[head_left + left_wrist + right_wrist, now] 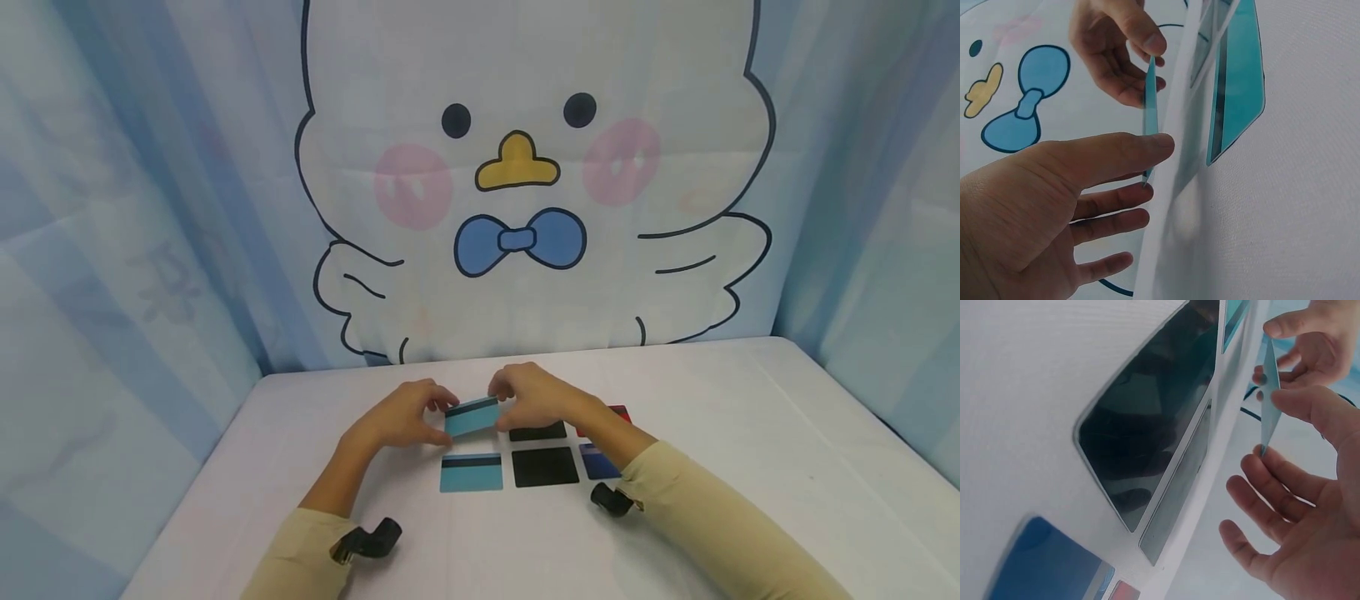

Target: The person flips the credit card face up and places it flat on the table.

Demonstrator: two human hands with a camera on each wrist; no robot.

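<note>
Okay so, the held teal card [472, 421] is up off the white table [750, 467], between both hands, past another teal card [471, 475] that's lying flat. Its long axis runs left to right, hand to hand, tilted a bit so the right end sits higher in the head view. The dark stripe runs lengthwise along the upper long edge, and the striped face is toward the wearer.

Left hand [408, 414] pinches the left end between thumb and fingertips, other fingers loosely spread. Right hand [538, 395] does the same on the right end, remaining fingers relaxed.

The flat teal one lies pretty much level left to right, stripe on its far edge, just beside a black card [546, 467]. The blue card [596, 462] is partly behind the right arm.
</note>
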